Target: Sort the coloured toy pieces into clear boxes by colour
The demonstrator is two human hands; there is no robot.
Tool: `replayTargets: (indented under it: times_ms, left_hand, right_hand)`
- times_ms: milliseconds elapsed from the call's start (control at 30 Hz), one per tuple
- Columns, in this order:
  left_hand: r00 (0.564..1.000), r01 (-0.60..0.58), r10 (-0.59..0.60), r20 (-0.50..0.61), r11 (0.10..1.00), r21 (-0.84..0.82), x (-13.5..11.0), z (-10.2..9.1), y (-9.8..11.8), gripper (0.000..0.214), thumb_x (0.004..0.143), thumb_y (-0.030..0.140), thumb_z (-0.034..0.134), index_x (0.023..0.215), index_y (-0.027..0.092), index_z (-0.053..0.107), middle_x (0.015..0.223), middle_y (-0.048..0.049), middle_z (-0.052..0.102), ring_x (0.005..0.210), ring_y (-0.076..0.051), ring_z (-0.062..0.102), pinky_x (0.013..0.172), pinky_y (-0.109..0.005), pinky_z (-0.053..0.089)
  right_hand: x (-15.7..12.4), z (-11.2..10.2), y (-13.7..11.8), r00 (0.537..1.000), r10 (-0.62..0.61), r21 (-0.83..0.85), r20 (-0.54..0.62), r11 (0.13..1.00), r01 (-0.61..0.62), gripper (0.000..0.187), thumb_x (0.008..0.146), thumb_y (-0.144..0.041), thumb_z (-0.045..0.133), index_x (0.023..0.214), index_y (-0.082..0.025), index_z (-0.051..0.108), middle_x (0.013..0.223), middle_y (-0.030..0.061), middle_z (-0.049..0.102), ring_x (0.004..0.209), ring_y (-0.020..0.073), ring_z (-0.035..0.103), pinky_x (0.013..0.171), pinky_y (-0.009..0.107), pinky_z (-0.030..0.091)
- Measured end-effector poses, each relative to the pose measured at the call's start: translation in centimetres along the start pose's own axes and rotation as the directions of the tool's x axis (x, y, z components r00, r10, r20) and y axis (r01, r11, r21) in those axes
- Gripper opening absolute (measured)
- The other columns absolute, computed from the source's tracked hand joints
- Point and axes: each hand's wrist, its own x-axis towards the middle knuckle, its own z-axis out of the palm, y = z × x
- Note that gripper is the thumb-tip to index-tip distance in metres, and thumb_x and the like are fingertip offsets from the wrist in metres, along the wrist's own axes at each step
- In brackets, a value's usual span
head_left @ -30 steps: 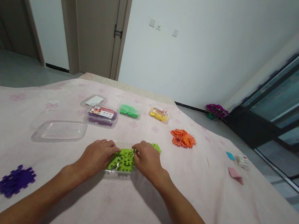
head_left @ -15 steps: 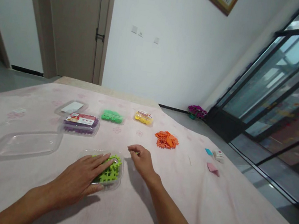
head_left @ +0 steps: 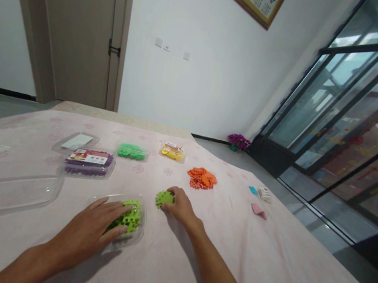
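My left hand (head_left: 97, 225) lies with fingers stretched over a clear plastic tray (head_left: 140, 236). Under its fingertips are lime-green toothed building pieces (head_left: 132, 219), partly covered by the hand. To the right of the tray, my right hand (head_left: 180, 207) pinches a round lime-green toothed building piece (head_left: 164, 198) by its edge, just above or on the cloth; I cannot tell whether it touches.
Farther back stand a lidded box of purple pieces (head_left: 90, 163), a tray of green pieces (head_left: 131, 151) and a box of yellow pieces (head_left: 172, 152). Orange pieces (head_left: 202, 178) lie loose. A large clear lid (head_left: 11, 193) is at left; pink paper (head_left: 258, 211) lies right.
A round lime-green piece now shows between my right fingers, where none was visible before. My left hand remains over the tray. The view has shifted, and the loose purple pieces have nearly left it.
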Motion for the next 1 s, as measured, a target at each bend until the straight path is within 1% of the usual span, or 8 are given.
replayTargets:
  times_ms: [200,367,467,600,667,733,867,1000]
  left_hand:
    - [0.965,0.157,-0.21,-0.156,0.943,-0.293,0.0,-1.2,-0.2,0.041,0.097,0.048,0.041,0.115,0.026,0.071,0.123,-0.003,0.072,0.114,-0.021,0.065,0.101,-0.036,0.048]
    - [0.896,0.317,-0.413,-0.164,0.852,-0.417,-0.3,-2.4,-1.1,0.034,0.094,0.046,0.046,0.099,0.023,0.07,0.101,-0.0023,0.075,0.092,-0.021,0.069,0.085,-0.033,0.052]
    - [0.922,0.308,-0.364,-0.131,0.895,-0.323,-0.7,-2.2,-1.5,0.026,0.092,0.038,0.05,0.099,0.024,0.071,0.102,-0.0031,0.074,0.097,-0.022,0.067,0.09,-0.036,0.05]
    - [0.941,0.233,-0.254,-0.225,0.965,-0.117,-1.1,-1.5,-1.9,0.027,0.089,0.033,0.055,0.108,0.024,0.072,0.122,-0.0084,0.066,0.115,-0.027,0.06,0.102,-0.045,0.043]
    - [0.934,0.233,-0.249,-0.258,0.968,-0.089,-1.3,-1.3,-2.0,0.029,0.09,0.034,0.055,0.112,0.024,0.072,0.128,-0.0097,0.063,0.119,-0.027,0.057,0.104,-0.046,0.042]
    - [0.932,0.225,-0.24,-0.271,0.971,-0.086,-1.7,-1.2,-2.1,0.031,0.092,0.036,0.055,0.115,0.024,0.071,0.128,-0.0089,0.064,0.12,-0.026,0.057,0.104,-0.045,0.043]
    - [0.952,0.177,-0.192,-0.237,0.981,-0.082,-2.3,-1.5,-2.0,0.032,0.093,0.036,0.055,0.12,0.027,0.069,0.127,-0.0057,0.067,0.117,-0.023,0.06,0.103,-0.043,0.044]
    - [0.969,0.175,-0.179,-0.172,0.984,-0.039,-1.7,-1.7,-1.5,0.026,0.094,0.032,0.055,0.112,0.028,0.073,0.122,-0.0041,0.072,0.113,-0.024,0.064,0.099,-0.042,0.046]
  right_hand:
    - [0.6,0.2,0.5,0.998,0.037,0.36,-0.06,0.933,-0.013,0.034,0.061,-0.019,0.076,0.093,-0.021,0.062,0.086,0.0024,0.063,0.08,0.0196,0.056,0.072,0.033,0.046]
    - [0.4,-0.4,-1.2,0.985,0.156,0.696,0.071,0.7,-0.161,0.041,0.061,-0.031,0.079,0.095,-0.019,0.059,0.085,0.0019,0.062,0.071,0.0164,0.058,0.058,0.029,0.049]
    - [-0.1,-1.5,-3.9,0.981,0.135,0.785,0.137,0.59,-0.191,0.047,0.059,-0.035,0.084,0.097,-0.02,0.06,0.091,0.0021,0.065,0.074,0.0162,0.061,0.061,0.029,0.053]
    - [-1.0,-1.6,-8.4,0.967,0.0,0.826,0.255,0.52,-0.218,0.046,0.062,-0.037,0.083,0.098,-0.02,0.06,0.093,0.0022,0.066,0.077,0.0166,0.062,0.063,0.029,0.053]
    - [-1.4,-0.7,-10.1,0.954,-0.069,0.815,0.29,0.54,-0.209,0.038,0.067,-0.039,0.078,0.094,-0.019,0.061,0.087,0.0016,0.066,0.073,0.0155,0.061,0.063,0.029,0.051]
    - [-1.5,0.4,-10.9,0.96,-0.098,0.772,0.262,0.618,-0.148,0.029,0.072,-0.039,0.073,0.089,-0.018,0.062,0.079,0.0002,0.063,0.069,0.0138,0.057,0.064,0.028,0.048]
    - [-0.9,1.6,-10.3,0.987,-0.077,0.592,0.143,0.805,-0.023,0.019,0.078,-0.035,0.065,0.084,-0.018,0.064,0.075,0.0004,0.062,0.069,0.014,0.054,0.061,0.025,0.043]
    - [-0.3,1.4,-9.7,0.984,-0.085,0.501,0.155,0.865,-0.005,0.015,0.082,-0.033,0.06,0.085,-0.019,0.063,0.073,-0.0006,0.061,0.067,0.0131,0.053,0.058,0.023,0.04]
